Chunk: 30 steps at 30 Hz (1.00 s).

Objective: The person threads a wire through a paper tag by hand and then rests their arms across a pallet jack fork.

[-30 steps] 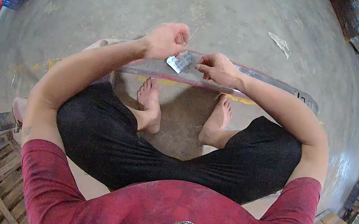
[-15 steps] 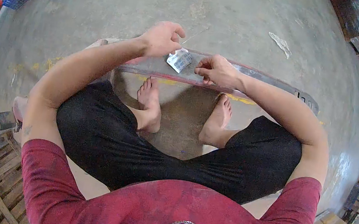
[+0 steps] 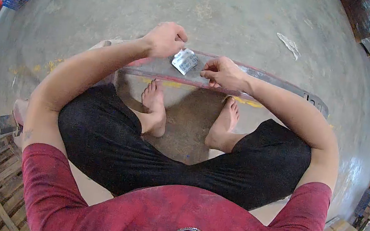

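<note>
Left hand (image 3: 165, 40) shifted slightly leftward, right hand (image 3: 224, 73) near silvery piece (image 3: 185, 61), grips unclear, open floor (image 3: 240, 17) past edge of board (image 3: 156, 67)

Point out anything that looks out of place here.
A crumpled, whitish scrap lies by itself on the floor, beyond the right hand and to its right; it looks like stray litter.

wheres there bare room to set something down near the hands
Open concrete floor lies beyond the long grey panel, left of the white scrap. A smaller bare patch sits between the left foot and right foot. Crowded: the panel around the printed card, with the left hand and right hand close by.
</note>
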### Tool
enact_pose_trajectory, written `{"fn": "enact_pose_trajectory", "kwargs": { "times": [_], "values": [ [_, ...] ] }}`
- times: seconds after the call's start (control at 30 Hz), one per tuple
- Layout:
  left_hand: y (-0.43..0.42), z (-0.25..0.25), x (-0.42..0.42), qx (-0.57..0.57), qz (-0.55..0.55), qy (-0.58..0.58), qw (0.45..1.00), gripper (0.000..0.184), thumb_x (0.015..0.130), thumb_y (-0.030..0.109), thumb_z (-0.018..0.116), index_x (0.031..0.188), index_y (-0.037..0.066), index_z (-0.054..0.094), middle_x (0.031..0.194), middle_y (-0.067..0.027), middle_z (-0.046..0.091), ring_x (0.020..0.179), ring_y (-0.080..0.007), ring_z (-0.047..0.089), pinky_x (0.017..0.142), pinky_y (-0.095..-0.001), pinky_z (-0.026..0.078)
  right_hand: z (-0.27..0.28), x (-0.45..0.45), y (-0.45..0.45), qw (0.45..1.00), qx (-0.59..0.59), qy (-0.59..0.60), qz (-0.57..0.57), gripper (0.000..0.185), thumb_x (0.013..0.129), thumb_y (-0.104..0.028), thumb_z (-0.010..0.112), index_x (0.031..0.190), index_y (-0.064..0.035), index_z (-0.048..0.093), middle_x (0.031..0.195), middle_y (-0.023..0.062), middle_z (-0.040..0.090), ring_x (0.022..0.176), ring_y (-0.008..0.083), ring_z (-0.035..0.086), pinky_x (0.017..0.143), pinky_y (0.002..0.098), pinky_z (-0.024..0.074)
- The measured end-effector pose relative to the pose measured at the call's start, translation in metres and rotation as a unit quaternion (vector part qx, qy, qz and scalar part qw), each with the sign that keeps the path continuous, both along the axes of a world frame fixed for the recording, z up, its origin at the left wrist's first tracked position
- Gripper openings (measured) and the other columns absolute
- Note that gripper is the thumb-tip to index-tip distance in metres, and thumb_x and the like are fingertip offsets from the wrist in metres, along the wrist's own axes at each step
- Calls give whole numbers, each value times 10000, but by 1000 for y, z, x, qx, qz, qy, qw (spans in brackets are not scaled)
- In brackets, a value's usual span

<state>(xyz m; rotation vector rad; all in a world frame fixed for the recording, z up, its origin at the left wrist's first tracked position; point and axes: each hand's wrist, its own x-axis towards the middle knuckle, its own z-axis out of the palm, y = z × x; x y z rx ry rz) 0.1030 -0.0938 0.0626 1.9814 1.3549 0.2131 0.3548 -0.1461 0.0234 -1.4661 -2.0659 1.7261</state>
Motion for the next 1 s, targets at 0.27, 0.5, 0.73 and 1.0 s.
{"fn": "enact_pose_trajectory", "kwargs": {
  "times": [0.27, 0.5, 0.73, 1.0],
  "values": [
    [4, -8, -3, 7, -1, -5, 1000, 242, 821, 179, 667, 976, 15, 757, 958, -191, 752, 927, -319, 737, 869, -403, 572, 0, 0, 1, 1000, 14, 0, -1, 227, 963, -187, 678, 867, 17, 658, 672, 10, 596, 628, 83, 592, 593, 298, 502],
    [1, 1, -2, -13, -20, 18, 1000, 235, 847, 181, 678, 987, 13, 765, 943, -181, 757, 890, -307, 739, 838, -401, 574, 9, 3, 9, 943, 310, -95, -70, 341, 885, -331, 730, 964, 0, 704, 885, 177, 706, 820, 325, 683, 749, 432, 539],
    [0, 4, 1, -84, -12, -36, 996, 221, 896, 150, 677, 1030, -10, 750, 888, -136, 760, 740, -182, 728, 723, -348, 583, -9, 13, 7, 958, 259, -115, -32, 328, 890, -311, 690, 1072, -40, 732, 1007, 216, 699, 983, 371, 676, 859, 461, 540],
    [1, 3, 0, -90, 4, -72, 993, 239, 917, 139, 654, 1056, -46, 712, 890, -132, 752, 720, -167, 718, 688, -339, 586, -10, 13, 11, 966, 238, -101, -5, 300, 927, -257, 650, 1089, -16, 726, 981, 225, 735, 926, 376, 712, 859, 456, 552]
  ]
}}
